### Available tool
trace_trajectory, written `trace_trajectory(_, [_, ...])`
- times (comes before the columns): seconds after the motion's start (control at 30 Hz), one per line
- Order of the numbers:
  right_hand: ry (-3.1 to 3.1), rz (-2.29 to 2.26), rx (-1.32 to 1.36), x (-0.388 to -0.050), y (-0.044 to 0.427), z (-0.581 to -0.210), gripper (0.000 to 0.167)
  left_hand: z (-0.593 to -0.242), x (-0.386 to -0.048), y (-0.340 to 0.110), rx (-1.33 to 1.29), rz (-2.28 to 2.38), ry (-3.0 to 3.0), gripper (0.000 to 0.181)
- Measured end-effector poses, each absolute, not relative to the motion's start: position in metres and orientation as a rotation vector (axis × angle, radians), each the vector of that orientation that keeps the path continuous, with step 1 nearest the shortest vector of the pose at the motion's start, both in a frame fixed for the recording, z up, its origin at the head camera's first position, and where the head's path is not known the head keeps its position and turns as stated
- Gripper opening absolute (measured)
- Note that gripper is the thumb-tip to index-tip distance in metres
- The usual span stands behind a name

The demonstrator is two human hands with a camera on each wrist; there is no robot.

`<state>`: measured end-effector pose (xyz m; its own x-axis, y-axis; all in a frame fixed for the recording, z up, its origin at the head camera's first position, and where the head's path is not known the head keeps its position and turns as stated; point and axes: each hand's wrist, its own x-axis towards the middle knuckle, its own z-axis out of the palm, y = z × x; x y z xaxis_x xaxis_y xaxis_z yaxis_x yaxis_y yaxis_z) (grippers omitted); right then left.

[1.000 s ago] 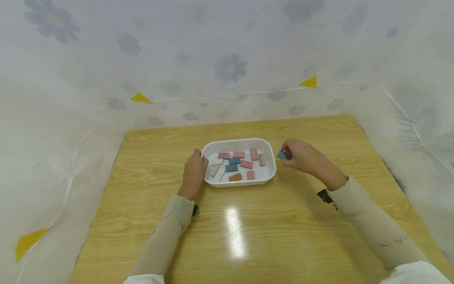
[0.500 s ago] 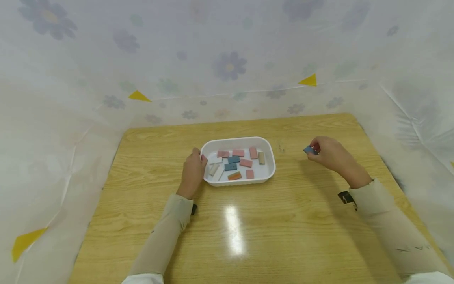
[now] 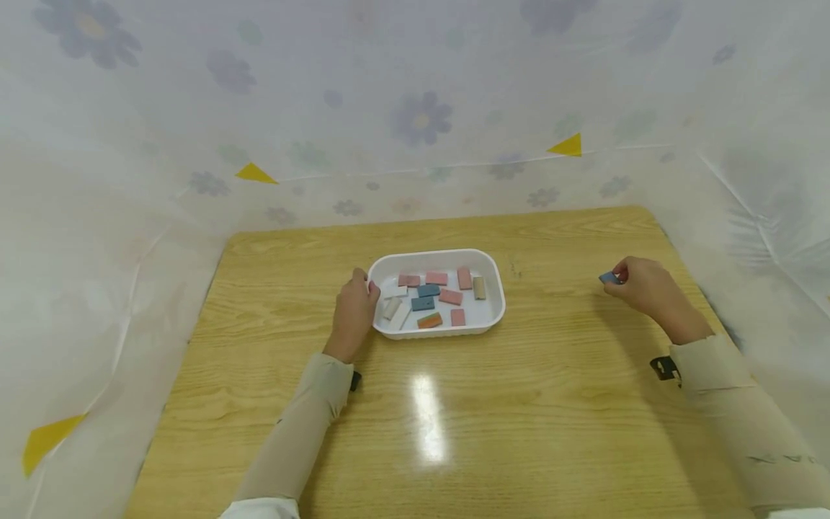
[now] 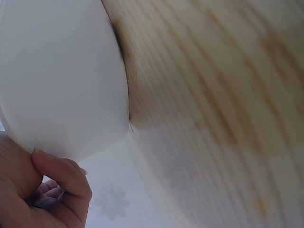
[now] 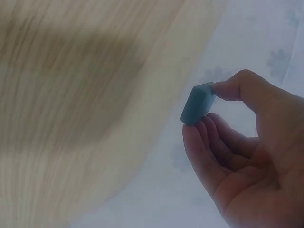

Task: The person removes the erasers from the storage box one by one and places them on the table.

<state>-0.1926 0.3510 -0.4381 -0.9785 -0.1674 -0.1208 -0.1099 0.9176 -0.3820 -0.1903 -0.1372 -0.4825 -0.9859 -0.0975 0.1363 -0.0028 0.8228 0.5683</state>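
Note:
My right hand [image 3: 655, 292] pinches a blue eraser [image 3: 608, 277] between thumb and fingertips, above the right part of the table. In the right wrist view the same blue eraser [image 5: 197, 104] is a slanted block held clear of the tabletop. At the left end of a white plastic tray [image 3: 483, 318], my left hand [image 3: 352, 313] holds the rim. The left wrist view has the thumb and a bent finger at the edge of the tray [image 4: 61, 80]. Inside the tray lie several erasers: pink [image 3: 450, 297], blue [image 3: 423, 304], white [image 3: 401, 317], tan [image 3: 479, 288] and orange-green [image 3: 429, 321].
The tray stands on a wood-grain table [image 3: 551, 404] near its middle. Flower-printed sheeting [image 3: 415, 187] surrounds the back and sides, with yellow triangles [image 3: 567, 145] on it. Small pale marks [image 3: 515, 270] show on the tabletop right of the tray.
My right hand has carried the blue eraser rightward, from beside the tray toward the table's right edge. The left hand and the tray have stayed put.

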Motion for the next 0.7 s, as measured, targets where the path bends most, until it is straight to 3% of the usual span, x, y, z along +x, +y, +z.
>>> trace_trajectory(0.3, [2.9,-0.565,-0.106,-0.192,0.386,-0.462,0.055,-0.486,-0.191,-0.139,0.053,-0.779,-2.83,0.016])
trace_trajectory(0.7, [2.894,-0.57,-0.019,-0.186,0.408,-0.482,0.05,-0.491,-0.196,-0.143,-0.029,-0.448,-2.832,0.017])
